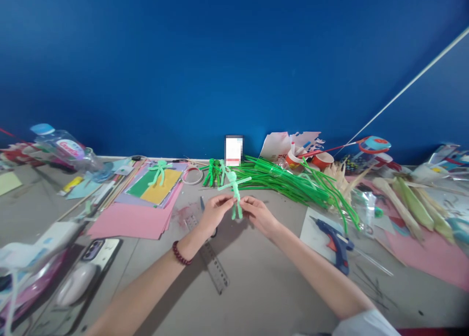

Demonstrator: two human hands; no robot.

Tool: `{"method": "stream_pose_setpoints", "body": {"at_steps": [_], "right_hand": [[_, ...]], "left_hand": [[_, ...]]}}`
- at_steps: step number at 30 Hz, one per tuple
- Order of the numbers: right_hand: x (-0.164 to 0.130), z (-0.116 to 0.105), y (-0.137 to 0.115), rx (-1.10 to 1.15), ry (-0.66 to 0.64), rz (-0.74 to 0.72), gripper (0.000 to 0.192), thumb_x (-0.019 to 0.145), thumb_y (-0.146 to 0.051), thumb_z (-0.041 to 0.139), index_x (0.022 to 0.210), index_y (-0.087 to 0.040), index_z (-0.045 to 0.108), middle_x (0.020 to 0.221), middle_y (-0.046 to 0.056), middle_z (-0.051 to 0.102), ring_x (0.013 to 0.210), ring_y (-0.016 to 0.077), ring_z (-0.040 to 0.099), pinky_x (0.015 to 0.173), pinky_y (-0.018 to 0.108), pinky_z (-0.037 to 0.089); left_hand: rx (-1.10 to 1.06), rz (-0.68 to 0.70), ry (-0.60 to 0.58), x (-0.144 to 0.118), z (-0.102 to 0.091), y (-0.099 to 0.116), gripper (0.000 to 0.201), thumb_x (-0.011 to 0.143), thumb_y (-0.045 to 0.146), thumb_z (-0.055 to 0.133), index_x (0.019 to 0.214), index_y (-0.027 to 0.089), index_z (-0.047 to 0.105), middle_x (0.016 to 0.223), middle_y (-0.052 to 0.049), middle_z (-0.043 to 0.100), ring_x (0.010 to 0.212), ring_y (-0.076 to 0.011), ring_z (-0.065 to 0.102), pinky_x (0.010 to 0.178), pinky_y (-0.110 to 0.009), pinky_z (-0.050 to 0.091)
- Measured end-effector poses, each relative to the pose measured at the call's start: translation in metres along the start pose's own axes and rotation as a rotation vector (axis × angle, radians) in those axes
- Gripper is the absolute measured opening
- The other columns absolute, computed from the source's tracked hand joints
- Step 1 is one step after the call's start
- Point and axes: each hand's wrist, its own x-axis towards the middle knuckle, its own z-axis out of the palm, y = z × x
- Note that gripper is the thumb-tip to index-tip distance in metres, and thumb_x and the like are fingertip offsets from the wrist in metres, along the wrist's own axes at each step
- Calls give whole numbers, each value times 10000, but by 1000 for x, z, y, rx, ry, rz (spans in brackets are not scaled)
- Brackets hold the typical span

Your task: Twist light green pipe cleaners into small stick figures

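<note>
Between my two hands stands a pale green pipe-cleaner figure (235, 187), upright, with its arms spread wide. My left hand (216, 211) pinches it at the hip from the left. From the right, my right hand (257, 212) pinches it at about the same height. Behind it, darker green pipe-cleaner figures (211, 173) stand near the wall. Another pale green figure (158, 172) lies on the coloured sheets to the left. Below my left wrist lies a clear ruler (214, 267), with a pair of scissors partly hidden by the hand.
Green pipe cleaners (282, 179) lie in a long bundle at the back right. A blue glue gun (335, 245) rests right of my right forearm. Pink paper (132, 221), a phone (100, 253) and a plastic bottle (62, 143) are on the left. A blue wall (234, 72) rises behind.
</note>
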Motion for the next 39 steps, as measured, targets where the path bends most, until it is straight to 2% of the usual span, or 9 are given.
{"method": "stream_pose_setpoints", "body": {"at_steps": [5,8,13,16,22,26,30,34,39], "right_hand": [[5,-9,-8,-3,-25,-27,293,665,-401,756,839,-179,679,664,-14,597,540,79,474,499,204,357],[6,-14,-10,-5,-72,23,296,631,-375,784,821,-172,684,612,-25,584,501,69,445,482,200,342],[3,-13,-13,0,-94,70,268,596,-346,808,720,-161,658,610,-21,589,530,77,491,531,210,392],[2,-12,-12,-32,-69,23,277,592,-351,807,704,-161,639,638,-12,590,567,94,518,546,223,405],[5,-16,-6,-154,-57,-114,293,631,-399,774,742,-177,618,632,-12,576,588,115,519,569,246,414],[8,-17,1,-225,-36,-188,286,644,-424,756,718,-190,609,619,-19,562,578,117,505,584,257,422],[8,-15,7,-197,-14,-218,285,633,-425,760,724,-197,614,633,-17,566,582,124,501,597,269,434],[8,-15,7,-177,-23,-212,263,652,-408,753,731,-193,622,637,-16,560,591,123,500,599,263,423],[7,-18,-3,-192,-22,-196,247,684,-407,731,699,-184,627,617,-16,554,588,118,497,592,259,405]], "left_hand": [[69,-1,-93,-2,-1,4,252,664,389,685,732,146,686,661,-19,631,587,-121,520,548,-231,383],[84,-15,-194,-4,0,3,291,660,414,695,745,137,671,683,-31,633,593,-124,535,538,-226,396],[23,-94,-322,-8,3,6,348,644,467,716,713,133,650,623,-20,606,519,-101,492,493,-218,375],[28,-92,-311,-9,4,6,335,642,473,725,675,146,656,598,-15,605,526,-99,482,502,-213,350],[11,-87,-267,-4,0,-2,295,641,447,735,712,165,691,707,-40,654,660,-140,543,593,-227,383],[-106,-179,-283,-7,3,-3,294,621,432,750,654,148,681,626,-24,610,575,-115,501,564,-236,377],[-232,-237,-262,-13,9,-2,307,588,414,774,715,144,701,672,-25,625,580,-110,499,558,-241,392],[-169,-187,-239,-14,9,1,295,617,420,749,699,142,697,657,-21,624,564,-110,490,548,-244,385],[20,-30,-226,-8,3,1,255,705,397,688,755,147,698,706,-36,659,662,-147,565,622,-249,422]]}}
